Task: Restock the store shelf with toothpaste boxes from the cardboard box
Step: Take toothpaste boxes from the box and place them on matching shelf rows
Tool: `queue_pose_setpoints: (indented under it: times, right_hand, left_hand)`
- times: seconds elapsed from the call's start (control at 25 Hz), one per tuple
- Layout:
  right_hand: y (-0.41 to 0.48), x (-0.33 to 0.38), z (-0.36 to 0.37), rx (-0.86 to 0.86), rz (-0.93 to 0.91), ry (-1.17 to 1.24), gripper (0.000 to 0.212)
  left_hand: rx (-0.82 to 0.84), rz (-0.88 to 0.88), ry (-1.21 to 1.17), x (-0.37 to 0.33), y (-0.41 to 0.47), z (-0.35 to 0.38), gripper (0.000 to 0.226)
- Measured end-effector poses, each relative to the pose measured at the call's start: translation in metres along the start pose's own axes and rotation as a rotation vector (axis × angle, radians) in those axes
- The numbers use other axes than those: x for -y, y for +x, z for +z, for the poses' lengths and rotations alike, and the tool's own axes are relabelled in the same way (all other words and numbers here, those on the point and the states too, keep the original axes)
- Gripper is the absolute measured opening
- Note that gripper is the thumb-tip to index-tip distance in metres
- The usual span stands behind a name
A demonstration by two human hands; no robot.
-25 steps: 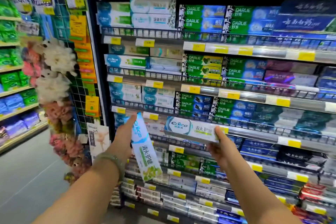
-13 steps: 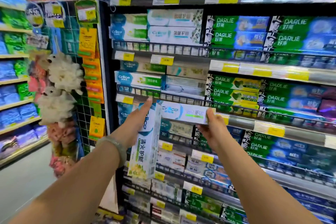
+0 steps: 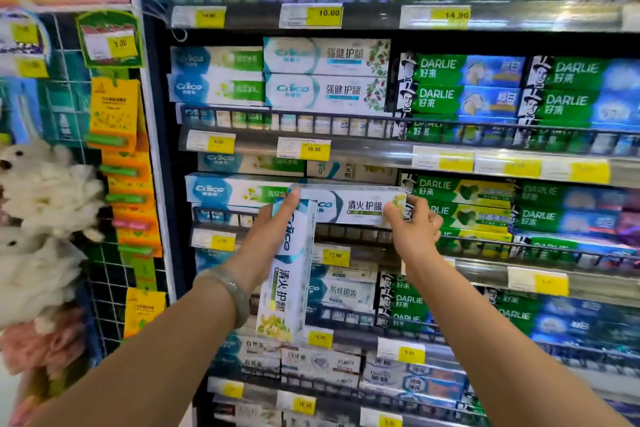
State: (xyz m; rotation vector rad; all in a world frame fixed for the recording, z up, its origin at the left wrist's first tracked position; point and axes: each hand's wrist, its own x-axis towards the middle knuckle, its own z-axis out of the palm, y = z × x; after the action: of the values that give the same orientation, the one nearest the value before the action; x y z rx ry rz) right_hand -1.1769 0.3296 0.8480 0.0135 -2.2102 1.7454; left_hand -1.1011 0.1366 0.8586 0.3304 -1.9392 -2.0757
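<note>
The store shelf (image 3: 367, 144) carries white toothpaste boxes (image 3: 325, 74) beside green Darlie boxes (image 3: 460, 85).

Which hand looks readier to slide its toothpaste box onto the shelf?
Probably the right hand: its level box lies at the shelf opening. The left hand holds an upright box lower down, needing a turn.

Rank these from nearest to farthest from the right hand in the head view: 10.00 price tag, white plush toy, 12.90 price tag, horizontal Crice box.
1. Horizontal Crice box: held at its right end by the right hand.
2. 12.90 price tag: just below-left, on the shelf rail.
3. 10.00 price tag: high above, on the top rail.
4. White plush toy: far left, on the side rack.
</note>
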Motion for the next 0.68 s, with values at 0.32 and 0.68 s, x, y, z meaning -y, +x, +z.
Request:
queue_pose_setpoints:
  times: [0.32, 0.68]
  right_hand:
    - [0.006, 0.002, 0.022, -0.094, -0.062, -0.267, 0.067]
    - [0.005, 0.004, 0.026, -0.136, -0.073, -0.153, 0.056]
  left_hand:
    - [0.076, 0.068, -0.019, 0.007, 0.047, 0.006, 0.054]
    - [0.143, 0.204, 0.117, 0.026, 0.061, 0.003, 0.051]
